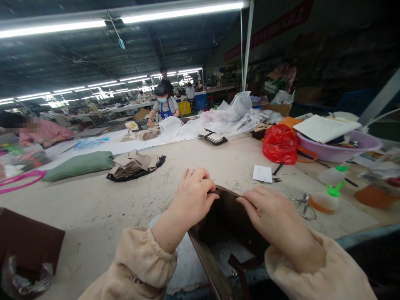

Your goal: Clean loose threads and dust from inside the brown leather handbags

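Observation:
A dark brown bag (231,212) with its mouth spread apart stands at the near edge of the table, tilted towards me. Its dark inside shows between my hands. My left hand (196,193) pinches the far rim near its left corner, thumb and fingers pressed together. Further right along the same rim, my right hand (270,212) grips the edge, with the thumb on the near side and the fingers beyond it. A strap with a small metal ring (234,272) hangs at the bag's lower part.
Another brown bag (29,239) stands at the left. Beyond lie a green cushion (81,165) and stacked pieces (133,163). At the right are scissors (304,206), a glue bottle (325,201), a red plastic bag (279,144) and a purple basin (343,148). People work farther back.

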